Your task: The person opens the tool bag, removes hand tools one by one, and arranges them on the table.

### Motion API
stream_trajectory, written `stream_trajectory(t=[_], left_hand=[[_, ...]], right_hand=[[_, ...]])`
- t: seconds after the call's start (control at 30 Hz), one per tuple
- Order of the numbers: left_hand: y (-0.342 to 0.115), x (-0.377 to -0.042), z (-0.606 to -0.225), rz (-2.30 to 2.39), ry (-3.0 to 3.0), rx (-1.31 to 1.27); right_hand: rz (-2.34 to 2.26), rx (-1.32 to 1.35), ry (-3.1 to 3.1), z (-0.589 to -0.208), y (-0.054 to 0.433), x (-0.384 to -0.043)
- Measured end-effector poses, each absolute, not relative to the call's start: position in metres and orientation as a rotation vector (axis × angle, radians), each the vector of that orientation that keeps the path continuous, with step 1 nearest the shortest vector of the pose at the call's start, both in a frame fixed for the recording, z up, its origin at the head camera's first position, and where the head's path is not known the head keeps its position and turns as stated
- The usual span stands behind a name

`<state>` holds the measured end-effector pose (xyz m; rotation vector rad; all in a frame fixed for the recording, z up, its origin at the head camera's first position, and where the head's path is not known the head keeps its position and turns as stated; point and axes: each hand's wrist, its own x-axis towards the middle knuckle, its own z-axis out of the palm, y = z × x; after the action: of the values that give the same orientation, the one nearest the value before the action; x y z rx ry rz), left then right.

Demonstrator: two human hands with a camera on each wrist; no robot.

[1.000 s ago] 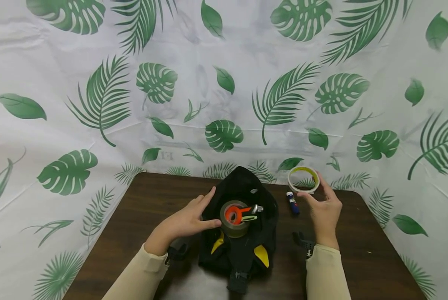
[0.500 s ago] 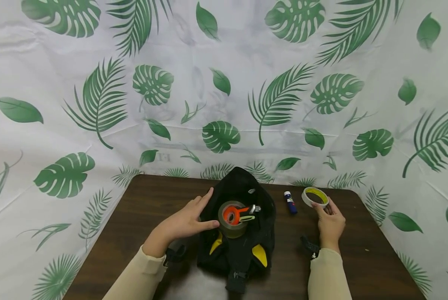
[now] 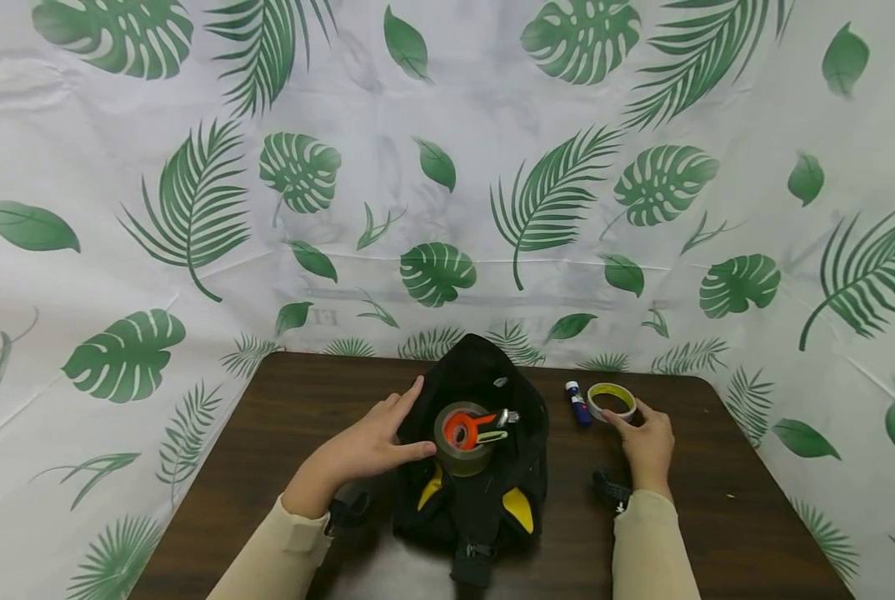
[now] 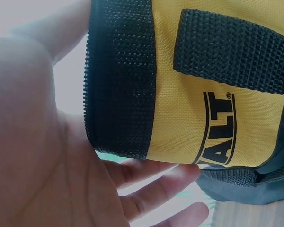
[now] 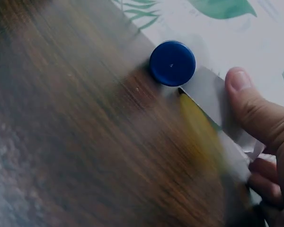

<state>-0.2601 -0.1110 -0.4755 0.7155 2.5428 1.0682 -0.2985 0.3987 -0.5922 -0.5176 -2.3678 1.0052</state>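
A black and yellow tool bag [image 3: 470,525] stands open in the middle of the table; its yellow side bears the letters "ALT" in the left wrist view. My left hand [image 3: 365,450] rests on the bag's left rim, fingers extended along the outside and thumb over the edge. Inside lies a brown tape roll [image 3: 458,464], with an orange round piece [image 3: 457,423] and a green-edged item [image 3: 492,436] over it. At right, my right hand [image 3: 647,442] pinches a white tape roll [image 3: 611,402] with a yellow inner ring, low at the table. Beside it lies a blue glue stick [image 3: 578,406].
The dark wooden table [image 3: 327,392] ends at a white sheet [image 3: 372,208] printed with green leaves, hanging behind it. A black strap with a buckle [image 3: 477,552] hangs down the bag's near side.
My right hand has lowered the white tape roll to the table, swinging right, then back left beside the glue stick. My left hand has stayed on the bag's rim.
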Motion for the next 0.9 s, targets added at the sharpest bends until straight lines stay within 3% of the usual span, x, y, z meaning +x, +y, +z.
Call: stream_trajectory(t=[0.9], left_hand=[[-0.1097,-0.2594,-0.4745,1.072,2.541,0.726]], right_hand=[[1.028,-0.561,-2.327,-0.5875,0.4001,-0.2924]])
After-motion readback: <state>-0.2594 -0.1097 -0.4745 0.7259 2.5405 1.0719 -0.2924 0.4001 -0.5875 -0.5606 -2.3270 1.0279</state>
